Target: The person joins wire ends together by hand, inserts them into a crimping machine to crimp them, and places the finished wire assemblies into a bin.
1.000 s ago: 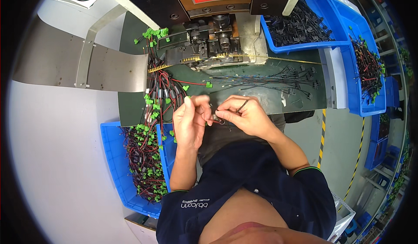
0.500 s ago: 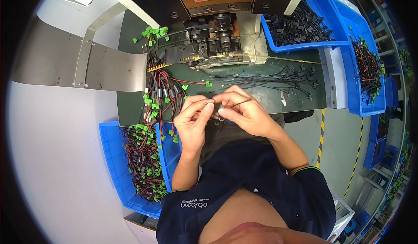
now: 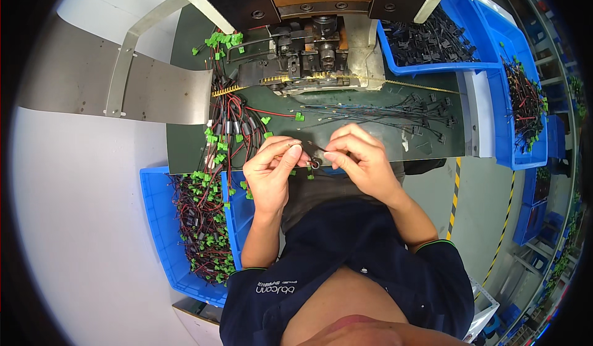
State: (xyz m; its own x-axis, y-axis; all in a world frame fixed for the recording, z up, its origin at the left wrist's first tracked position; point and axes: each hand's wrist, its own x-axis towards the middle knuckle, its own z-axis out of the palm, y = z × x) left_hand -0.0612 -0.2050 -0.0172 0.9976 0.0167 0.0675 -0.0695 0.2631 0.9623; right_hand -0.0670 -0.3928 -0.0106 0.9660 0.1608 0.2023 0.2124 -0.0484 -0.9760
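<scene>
Over the near edge of the green worktop [image 3: 346, 137], my left hand [image 3: 272, 168] pinches a wire lead with its tip at the fingertips. A small dark ring-like part [image 3: 315, 162] and a green connector [image 3: 311, 174] hang beside those fingers; whether they belong to that lead is unclear. Thumb and forefinger of my right hand [image 3: 361, 161] are closed on a thin dark wire [image 3: 317, 146], its end pointing toward my left hand. A gap separates the hands. Ahead of them stands a crimping machine [image 3: 324, 56], fed by a strip of brass terminals [image 3: 426, 87].
Finished-looking leads with green connectors [image 3: 213, 141] heap at left. Black-ended wires [image 3: 389, 111] lie at right. Blue bins stand at lower left [image 3: 155, 213], back right [image 3: 432, 69] and far right [image 3: 519, 161]. A curved metal sheet [image 3: 160, 96] juts in from the left.
My hands, earlier together around a dark part, have drawn apart; the right moved slightly right with its wire. The dark ring-like part now shows between them.
</scene>
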